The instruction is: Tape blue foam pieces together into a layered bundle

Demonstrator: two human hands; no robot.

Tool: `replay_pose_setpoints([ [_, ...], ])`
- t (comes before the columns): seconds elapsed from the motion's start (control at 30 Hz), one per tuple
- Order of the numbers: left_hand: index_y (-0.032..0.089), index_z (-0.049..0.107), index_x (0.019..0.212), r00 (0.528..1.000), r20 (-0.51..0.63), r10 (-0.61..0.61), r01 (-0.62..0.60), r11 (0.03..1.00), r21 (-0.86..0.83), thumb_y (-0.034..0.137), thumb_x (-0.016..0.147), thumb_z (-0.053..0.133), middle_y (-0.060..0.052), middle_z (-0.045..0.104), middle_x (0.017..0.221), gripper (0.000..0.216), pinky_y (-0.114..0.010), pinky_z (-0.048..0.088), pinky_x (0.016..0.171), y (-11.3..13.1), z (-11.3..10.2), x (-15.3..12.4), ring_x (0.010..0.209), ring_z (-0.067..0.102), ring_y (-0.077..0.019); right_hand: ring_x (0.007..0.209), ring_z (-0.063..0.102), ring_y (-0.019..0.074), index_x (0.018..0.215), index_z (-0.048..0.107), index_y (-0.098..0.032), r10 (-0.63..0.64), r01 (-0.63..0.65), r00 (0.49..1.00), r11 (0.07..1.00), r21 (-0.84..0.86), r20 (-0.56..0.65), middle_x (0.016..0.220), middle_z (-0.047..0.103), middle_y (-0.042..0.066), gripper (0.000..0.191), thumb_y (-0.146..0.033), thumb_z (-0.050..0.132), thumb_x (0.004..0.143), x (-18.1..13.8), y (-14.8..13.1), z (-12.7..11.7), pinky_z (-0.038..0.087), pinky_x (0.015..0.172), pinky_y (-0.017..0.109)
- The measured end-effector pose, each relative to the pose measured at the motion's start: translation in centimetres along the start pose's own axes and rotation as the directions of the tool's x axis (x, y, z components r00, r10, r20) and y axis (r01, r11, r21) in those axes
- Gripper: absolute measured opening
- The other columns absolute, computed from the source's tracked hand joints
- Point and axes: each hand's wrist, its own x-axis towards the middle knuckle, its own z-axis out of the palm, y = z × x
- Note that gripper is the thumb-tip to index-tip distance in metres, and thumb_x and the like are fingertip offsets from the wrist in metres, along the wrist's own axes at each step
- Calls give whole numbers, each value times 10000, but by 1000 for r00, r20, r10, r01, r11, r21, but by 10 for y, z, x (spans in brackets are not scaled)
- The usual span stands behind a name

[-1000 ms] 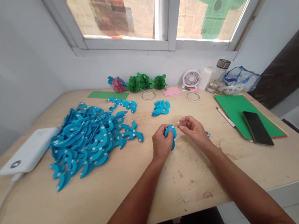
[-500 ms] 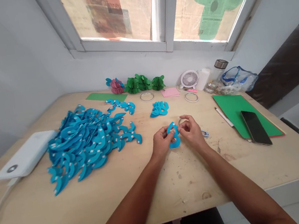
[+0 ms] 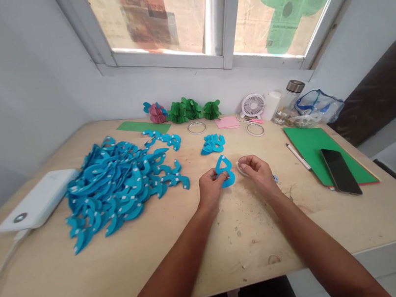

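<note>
Between the thumb and fingers of my left hand (image 3: 210,186) is a curved blue paper cutout (image 3: 225,170) with small white squares on it. My right hand (image 3: 257,172), a little to the right and apart from the cutout, is closed on a roll of tape (image 3: 240,167), seen as a thin ring. Just beyond my hands lies a small stack of blue paper cutouts (image 3: 212,143). A large heap of similar blue cutouts (image 3: 114,186), many bearing white squares, spreads to the left. Partly hidden behind my right wrist is a small blue object (image 3: 276,178).
A white power bank (image 3: 38,199) with a cable lies at left. Two more rings of tape (image 3: 197,128), green paper figures (image 3: 191,108), a small fan (image 3: 253,105) and a bottle (image 3: 289,100) stand at the back. Right: green sheets (image 3: 310,151), a pen (image 3: 298,156), a phone (image 3: 341,171).
My right hand has drawn away from the blue cutout to the right, with the tape roll. My left hand still holds the cutout, now slightly farther left and up. The view has shifted slightly.
</note>
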Motion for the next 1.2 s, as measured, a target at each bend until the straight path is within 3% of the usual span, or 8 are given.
replay_pose_setpoints([
  [0.13,131,669,665,999,-44,24,-25,999,-28,233,598,641,-23,663,643,126,-235,455,597,1,0,1,625,586,-141,719,571,165,771,594,-198,48,-48,993,999,2,109,749,622,22,194,-386,579,729,-3,-3,3,442,640,279],
  [0.3,129,672,684,999,-41,15,-17,999,-49,236,598,646,-32,678,669,139,-244,467,601,1,1,0,651,605,-153,702,577,179,762,601,-207,96,-97,984,995,-3,149,654,593,6,196,-399,584,730,-2,3,6,444,601,284],
  [1.2,122,674,715,1000,-4,4,-5,986,-168,208,548,711,-19,666,657,192,-244,455,633,-7,3,1,628,590,-131,676,577,176,785,658,-185,145,-148,987,988,41,69,655,616,12,190,-350,621,696,-2,7,8,438,617,285],
])
